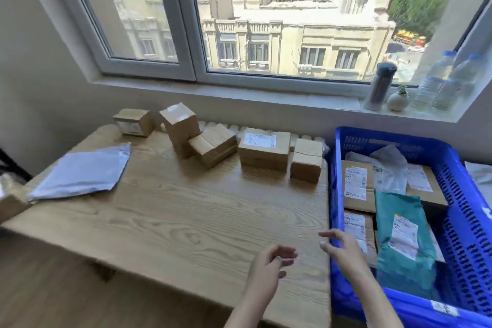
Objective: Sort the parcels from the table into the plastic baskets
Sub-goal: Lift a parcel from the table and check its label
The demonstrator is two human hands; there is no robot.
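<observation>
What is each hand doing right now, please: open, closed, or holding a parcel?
Left hand: open, fingers loosely curled, holding nothing.
Right hand: open, fingers spread by the blue basket rim, holding nothing.

grained wood table (165, 210), plastic basket (463, 194), cardboard parcels (263, 152)

Only one view is given, taken from the person's head. The wooden table (186, 216) is looked at forward and down from its near edge. The left hand (269, 261) and the right hand (343, 247) are seen close at the bottom, the blue basket (336, 168) is cut off at the right, and the window (183, 34) is seen far at the top.
</observation>
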